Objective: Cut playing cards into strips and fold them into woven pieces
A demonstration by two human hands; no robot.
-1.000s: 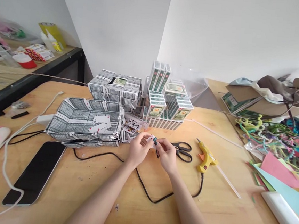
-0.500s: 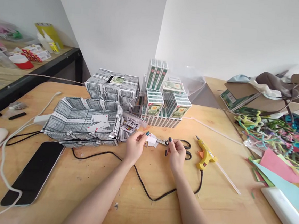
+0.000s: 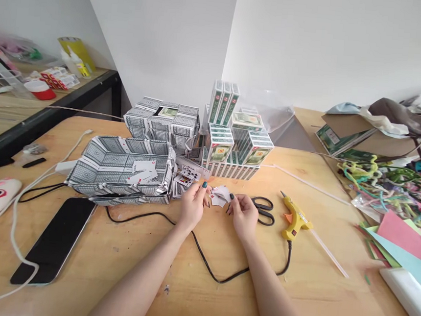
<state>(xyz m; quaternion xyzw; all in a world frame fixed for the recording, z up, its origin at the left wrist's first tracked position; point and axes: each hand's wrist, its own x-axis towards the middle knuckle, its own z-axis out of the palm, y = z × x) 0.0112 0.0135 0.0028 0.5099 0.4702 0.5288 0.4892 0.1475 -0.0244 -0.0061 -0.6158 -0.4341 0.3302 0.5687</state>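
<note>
My left hand (image 3: 192,206) and my right hand (image 3: 243,215) meet over the wooden table (image 3: 199,285), both pinching small folded playing cards (image 3: 220,196) between fingertips. Just right of my right hand lie black-handled scissors (image 3: 264,210). Left of my left hand sits a tray-like box built from playing cards (image 3: 121,170) with loose cards in it. More loose cards (image 3: 187,174) lie between that box and my hands.
Stacked card boxes (image 3: 234,140) stand behind my hands. A yellow glue gun (image 3: 293,219) lies at the right, its black cord (image 3: 208,268) looping under my arms. A dark tablet (image 3: 56,240) and white cable lie left. Coloured paper (image 3: 402,239) and pipe cleaners (image 3: 385,185) crowd the right.
My right hand let go near the scissors and came back to the cards held by my left hand; both hands now hold the small cards together, slightly farther from me.
</note>
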